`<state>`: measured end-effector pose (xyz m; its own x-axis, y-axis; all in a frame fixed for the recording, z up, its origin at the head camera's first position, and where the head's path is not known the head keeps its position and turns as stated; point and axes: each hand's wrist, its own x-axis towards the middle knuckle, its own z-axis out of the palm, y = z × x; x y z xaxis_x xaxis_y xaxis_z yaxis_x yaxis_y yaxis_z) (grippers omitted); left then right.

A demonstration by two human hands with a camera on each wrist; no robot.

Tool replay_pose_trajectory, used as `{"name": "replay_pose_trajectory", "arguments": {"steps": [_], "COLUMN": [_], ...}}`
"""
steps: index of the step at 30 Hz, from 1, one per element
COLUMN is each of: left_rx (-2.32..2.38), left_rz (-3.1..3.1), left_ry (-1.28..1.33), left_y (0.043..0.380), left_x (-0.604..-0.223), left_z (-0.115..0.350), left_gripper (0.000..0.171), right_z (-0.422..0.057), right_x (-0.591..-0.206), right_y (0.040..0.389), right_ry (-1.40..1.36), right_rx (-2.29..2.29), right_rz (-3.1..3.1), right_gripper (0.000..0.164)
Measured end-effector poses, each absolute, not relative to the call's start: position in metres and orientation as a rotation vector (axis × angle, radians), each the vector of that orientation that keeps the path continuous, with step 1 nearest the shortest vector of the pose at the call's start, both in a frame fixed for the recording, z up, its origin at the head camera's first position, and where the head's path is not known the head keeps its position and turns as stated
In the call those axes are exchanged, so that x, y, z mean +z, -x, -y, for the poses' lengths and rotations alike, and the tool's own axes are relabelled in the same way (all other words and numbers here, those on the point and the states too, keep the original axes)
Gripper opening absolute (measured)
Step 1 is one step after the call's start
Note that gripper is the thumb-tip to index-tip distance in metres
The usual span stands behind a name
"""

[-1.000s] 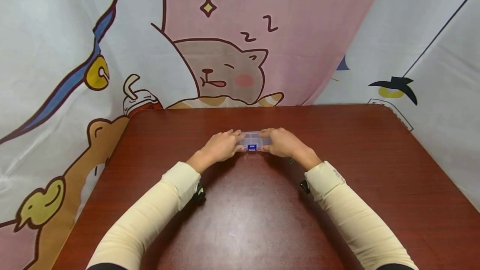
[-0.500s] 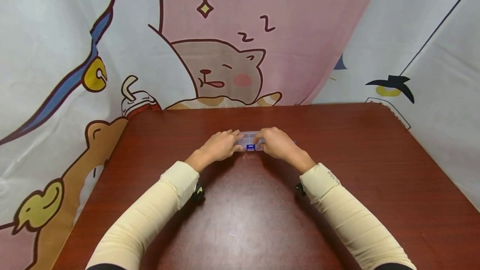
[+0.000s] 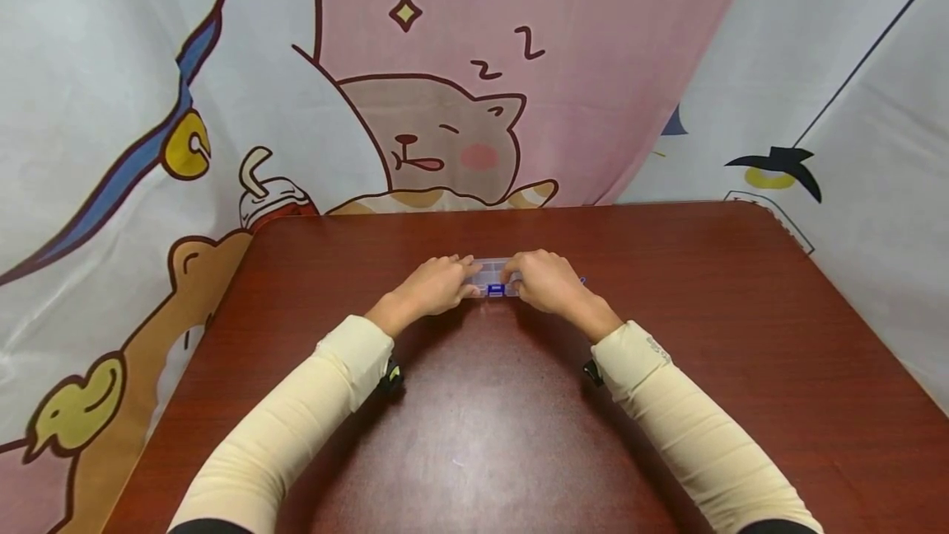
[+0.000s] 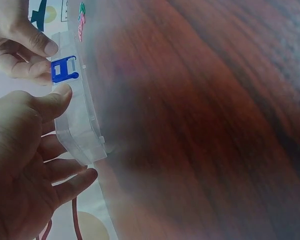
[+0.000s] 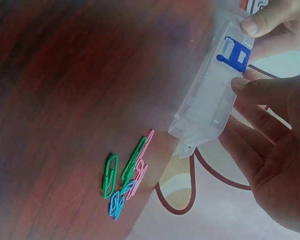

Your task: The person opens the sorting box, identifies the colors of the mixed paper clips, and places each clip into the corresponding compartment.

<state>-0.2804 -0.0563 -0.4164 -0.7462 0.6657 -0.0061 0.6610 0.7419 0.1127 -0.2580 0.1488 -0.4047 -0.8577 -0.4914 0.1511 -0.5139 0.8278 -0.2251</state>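
Head view, clock centred on the box, 12 = away from the person. Clear plastic box [image 3: 488, 272] sits on the brown table [image 3: 474, 419], toward the far edge, divider lines showing through the top. Blue latch [image 3: 496, 290] at 6.

Left hand [image 3: 439, 283] at 9: grips that end, thumb against the front side, fingers over the top and round the end. Right hand [image 3: 549, 280] at 3: pinches the box, index finger bent down onto the top, thumb on the front just beside the latch.

Paper clips [image 5: 134, 159], green, pink and blue, lie past the right hand at 3, mostly hidden by it. Right wrist view puts them between 7 and 8 from the box, near but apart; some overlap, one green [image 5: 110, 176] at 9 of the group.

Cream sleeves [image 3: 285, 427] come in from 5 and 7. Printed backdrop [image 3: 593, 23] at 12, sleeping cat drawing [image 3: 445, 130] just short of 12.
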Motion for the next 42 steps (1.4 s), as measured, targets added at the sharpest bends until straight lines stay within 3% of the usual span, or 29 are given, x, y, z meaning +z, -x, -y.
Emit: {"name": "replay_pose_trajectory", "arguments": {"steps": [13,23,29,35,42], "left_rx": [0.175,0.19,0.204,0.171,0.136], "left_rz": [-2.875,-2.889,-2.894,-2.93,-3.002], "left_ry": [-1.151,-1.176,-1.18,-1.194,-1.264], "left_y": [0.282,0.283,0.283,0.281,0.276], "left_x": [-0.415,-0.414,-0.418,-0.42,-0.425], "left_z": [0.058,0.059,0.059,0.06,0.06], "left_gripper": [0.046,0.045,0.046,0.05,0.051], "right_z": [-0.146,-0.145,-0.146,-0.147,-0.146], "right_x": [-0.409,-0.407,-0.409,-0.408,-0.41], "right_y": [0.258,0.26,0.26,0.261,0.261], "right_ry": [-0.758,-0.789,-0.769,-0.713,-0.751], "right_rx": [0.347,0.296,0.299,0.262,0.148], "right_rz": [2.888,2.909,2.924,3.002,3.033], "right_gripper": [0.01,0.021,0.01,0.044,0.049]}}
